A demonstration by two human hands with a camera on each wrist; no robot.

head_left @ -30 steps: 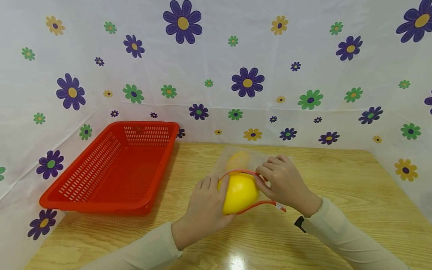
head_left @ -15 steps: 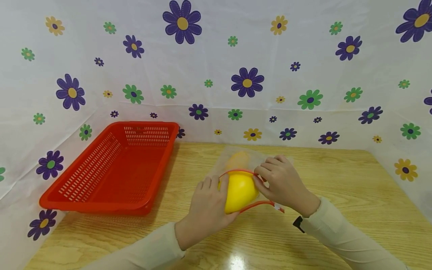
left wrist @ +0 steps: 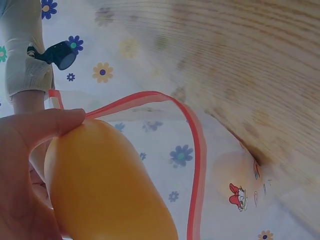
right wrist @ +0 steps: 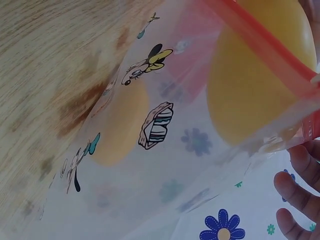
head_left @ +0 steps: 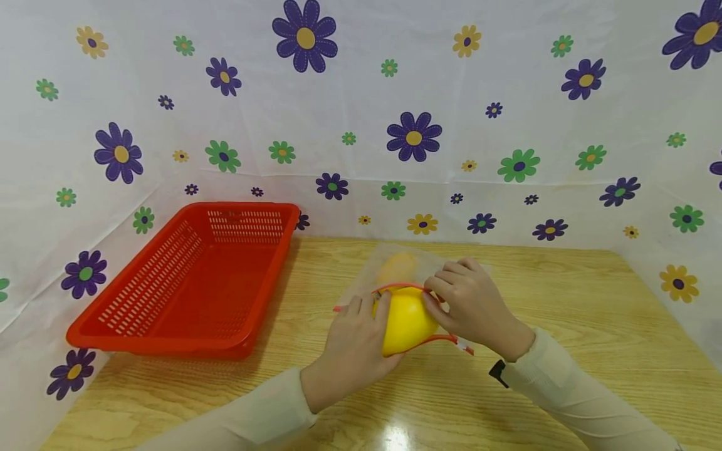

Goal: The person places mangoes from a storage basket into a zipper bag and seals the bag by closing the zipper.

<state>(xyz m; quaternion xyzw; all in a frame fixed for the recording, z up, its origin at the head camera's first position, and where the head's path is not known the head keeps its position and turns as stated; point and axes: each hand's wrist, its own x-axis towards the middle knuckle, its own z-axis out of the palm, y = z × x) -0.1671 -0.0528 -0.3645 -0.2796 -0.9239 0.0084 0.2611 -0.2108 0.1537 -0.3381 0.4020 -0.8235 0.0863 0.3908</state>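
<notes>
My left hand (head_left: 358,347) grips a smooth yellow mango-shaped fruit (head_left: 408,321), its fingers over the left side. The fruit sits at the mouth of a translucent zip bag (head_left: 366,275) with red zip strips (left wrist: 197,165). My right hand (head_left: 470,307) pinches the upper strip at the mouth's right side. In the right wrist view, part of the fruit (right wrist: 235,95) shows through the bag wall, behind the strip. A second yellow fruit (right wrist: 122,125) lies deeper inside the bag, seen through cartoon-printed plastic.
A red slotted plastic basket (head_left: 271,275) stands on the left of the wooden table (head_left: 564,300). Flower-printed white cloth (head_left: 361,94) hangs behind and at both sides. A small black device (head_left: 499,374) is at the right cuff.
My left hand and the fruit have shifted slightly to the right, at the bag's mouth. A red strip end now shows left of that hand. The right hand keeps its pinch, nearly still.
</notes>
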